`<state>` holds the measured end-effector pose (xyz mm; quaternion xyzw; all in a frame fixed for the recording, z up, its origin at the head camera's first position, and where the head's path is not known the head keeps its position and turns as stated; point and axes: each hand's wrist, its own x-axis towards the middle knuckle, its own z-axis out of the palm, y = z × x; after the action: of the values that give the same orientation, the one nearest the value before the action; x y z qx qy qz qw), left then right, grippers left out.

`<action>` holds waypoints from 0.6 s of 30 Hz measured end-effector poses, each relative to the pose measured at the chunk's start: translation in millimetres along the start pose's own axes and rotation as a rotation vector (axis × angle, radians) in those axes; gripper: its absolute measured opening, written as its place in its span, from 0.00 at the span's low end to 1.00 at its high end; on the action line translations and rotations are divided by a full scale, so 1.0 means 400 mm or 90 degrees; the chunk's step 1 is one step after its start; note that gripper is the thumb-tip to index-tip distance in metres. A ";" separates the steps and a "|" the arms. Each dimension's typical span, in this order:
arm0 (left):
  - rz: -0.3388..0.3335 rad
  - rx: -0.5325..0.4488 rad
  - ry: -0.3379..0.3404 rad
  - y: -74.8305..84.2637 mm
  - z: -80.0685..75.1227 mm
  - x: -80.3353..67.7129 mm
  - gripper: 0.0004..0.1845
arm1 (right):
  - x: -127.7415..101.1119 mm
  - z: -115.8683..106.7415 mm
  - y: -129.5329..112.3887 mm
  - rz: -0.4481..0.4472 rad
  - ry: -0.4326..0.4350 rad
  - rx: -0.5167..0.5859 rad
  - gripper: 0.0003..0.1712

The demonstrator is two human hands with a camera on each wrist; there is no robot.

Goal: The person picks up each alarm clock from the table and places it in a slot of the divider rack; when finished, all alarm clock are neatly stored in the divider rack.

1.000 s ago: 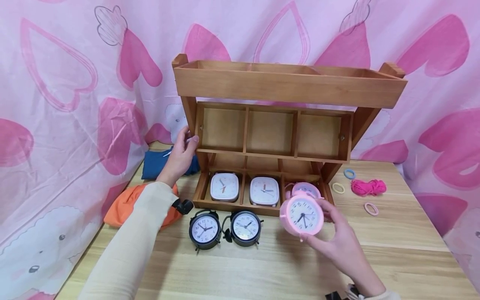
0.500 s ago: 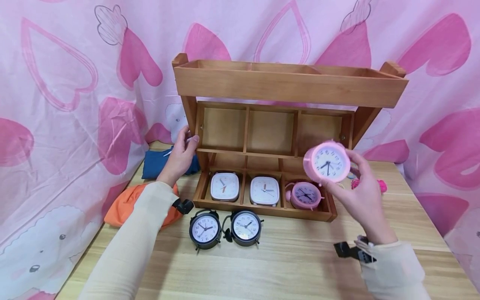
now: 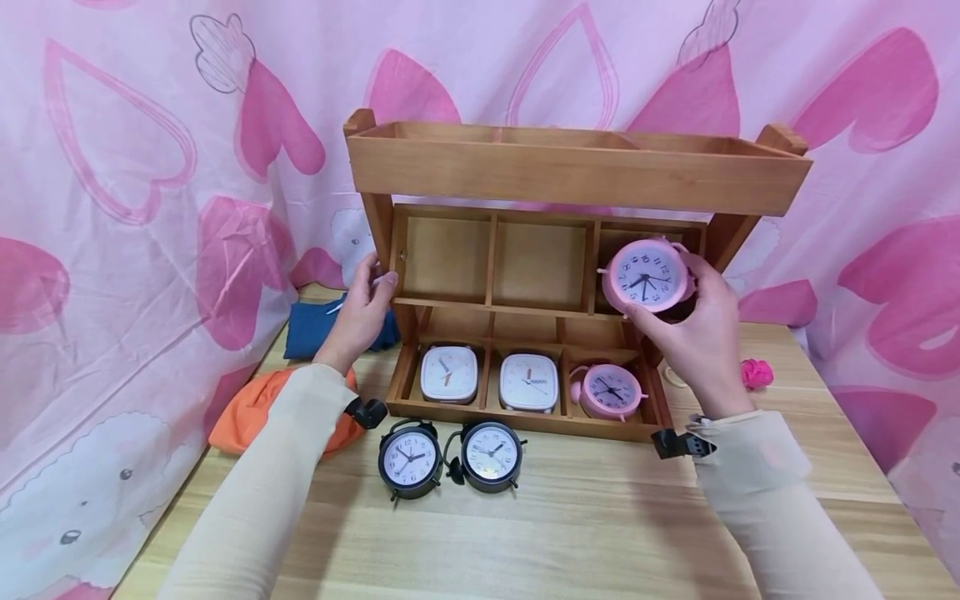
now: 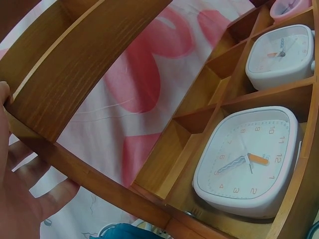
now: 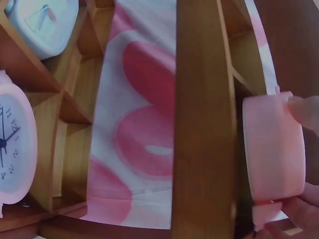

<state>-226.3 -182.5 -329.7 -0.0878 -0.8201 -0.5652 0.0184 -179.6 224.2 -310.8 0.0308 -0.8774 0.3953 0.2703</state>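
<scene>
My right hand (image 3: pixel 701 333) holds a round pink alarm clock (image 3: pixel 649 275) by its sides, at the right compartment of the middle tier of a wooden shelf (image 3: pixel 577 179). In the right wrist view the clock's pink casing (image 5: pixel 274 147) shows between thumb and fingers. My left hand (image 3: pixel 361 315) grips the shelf's left side, thumb in front and fingers behind the wood. Across the bottom tier sit two white square clocks (image 3: pixel 448 373) and a second pink alarm clock (image 3: pixel 610 391), one per compartment.
Two black alarm clocks (image 3: pixel 411 458) lie on the table before the shelf. Orange cloth (image 3: pixel 247 412) and folded blue cloth (image 3: pixel 307 331) are at the left. Pink yarn (image 3: pixel 756 374) and a pale ring (image 3: pixel 675 377) lie at the right. A patterned curtain (image 3: pixel 480 58) hangs behind.
My right hand has carried the pink clock up from the front of the bottom tier, first rightward, then back to the middle tier's right compartment. My left hand has stayed put.
</scene>
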 end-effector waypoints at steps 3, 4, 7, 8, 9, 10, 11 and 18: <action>0.003 -0.006 0.000 -0.001 0.000 0.002 0.32 | 0.002 0.015 0.004 -0.034 0.037 -0.014 0.48; 0.004 -0.007 0.000 -0.001 0.000 0.002 0.33 | 0.001 0.018 0.006 -0.042 0.048 -0.022 0.47; 0.007 -0.010 0.000 -0.003 0.000 0.002 0.33 | -0.001 0.026 0.013 -0.065 0.077 -0.042 0.46; 0.007 -0.011 0.000 -0.004 0.000 0.002 0.33 | 0.000 0.028 0.015 -0.073 0.086 -0.048 0.46; 0.006 -0.012 -0.001 -0.004 -0.001 0.002 0.33 | 0.001 0.030 0.017 -0.076 0.093 -0.054 0.46; 0.005 -0.013 -0.001 -0.004 -0.001 0.002 0.33 | 0.003 0.032 0.017 -0.076 0.097 -0.059 0.47; 0.006 -0.013 -0.001 -0.005 -0.001 0.002 0.33 | 0.005 0.035 0.019 -0.078 0.103 -0.063 0.47; 0.004 -0.011 0.000 -0.004 0.000 0.002 0.33 | 0.016 0.055 0.021 -0.061 0.103 -0.095 0.47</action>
<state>-227.5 -183.0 -331.2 -0.0908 -0.8149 -0.5721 0.0195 -197.1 215.4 -325.3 0.0202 -0.8772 0.3167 0.3603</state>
